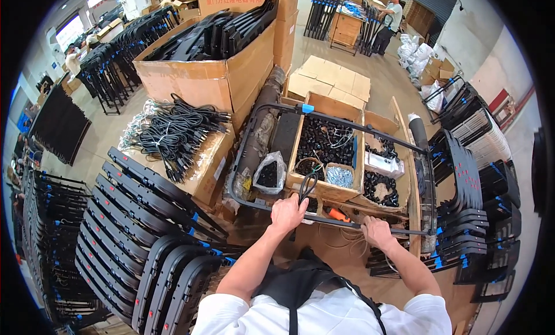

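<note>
A black tubular frame (352, 222) with rounded corners lies in front of me, across boxes of small parts. My left hand (287, 212) is closed at its near bar, around a looped black cable (308, 186) that sticks up from the fist. My right hand (377, 231) grips the same near bar farther right, fingers curled over it. Beneath the frame, a cardboard box (302, 135) holds black plastic parts (326, 139) and a pile of silver screws (340, 176). An orange-handled tool (337, 214) lies between my hands, just beyond the bar.
Bundled black cables (173, 130) lie on a carton to the left, before a big carton (191, 80) of long black parts. Black panels (121, 237) stand in rows at left. More black frames (462, 179) are stacked at right. A person (393, 23) stands in the back.
</note>
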Motion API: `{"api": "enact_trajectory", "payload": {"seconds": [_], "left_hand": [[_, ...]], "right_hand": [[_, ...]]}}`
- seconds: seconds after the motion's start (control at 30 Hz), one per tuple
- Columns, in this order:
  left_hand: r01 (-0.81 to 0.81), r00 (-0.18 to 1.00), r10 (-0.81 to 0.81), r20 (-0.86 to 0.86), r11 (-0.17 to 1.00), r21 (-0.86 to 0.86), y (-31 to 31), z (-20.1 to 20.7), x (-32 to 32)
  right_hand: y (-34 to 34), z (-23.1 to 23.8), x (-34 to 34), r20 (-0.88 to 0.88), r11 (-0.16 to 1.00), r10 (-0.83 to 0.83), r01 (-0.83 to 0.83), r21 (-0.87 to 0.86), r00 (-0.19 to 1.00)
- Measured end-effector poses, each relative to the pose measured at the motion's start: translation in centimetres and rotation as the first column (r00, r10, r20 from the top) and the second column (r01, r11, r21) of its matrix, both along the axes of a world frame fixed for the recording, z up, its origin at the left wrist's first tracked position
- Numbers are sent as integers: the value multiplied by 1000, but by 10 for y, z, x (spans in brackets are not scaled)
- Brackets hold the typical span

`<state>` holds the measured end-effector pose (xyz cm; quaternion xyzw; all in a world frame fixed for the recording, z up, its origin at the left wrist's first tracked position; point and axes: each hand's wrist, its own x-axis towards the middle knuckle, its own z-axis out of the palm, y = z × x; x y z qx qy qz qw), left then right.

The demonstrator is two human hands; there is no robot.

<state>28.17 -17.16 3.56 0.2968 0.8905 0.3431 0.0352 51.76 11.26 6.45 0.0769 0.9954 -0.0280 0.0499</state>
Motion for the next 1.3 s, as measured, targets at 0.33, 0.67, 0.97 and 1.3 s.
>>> {"api": "enact_trajectory", "payload": {"seconds": [0.33,0.67,0.97,1.3], "left_hand": [[93,972,-161,174,934,346,-23,2,3],[-243,238,-603,762,722,648,-15,46,35],[-425,66,-599,798,707,565,-30,68,58],[-337,198,-523,829,758,559,-49,108,79]], "right_hand": [[-53,62,-65,-102,939,-319,299,-169,942],[-75,36,-225,416,-690,-475,-35,-723,776],[-65,69,-288,511,-727,-563,-95,-680,650],[-18,114,-331,360,-606,-664,-189,-772,656]]}}
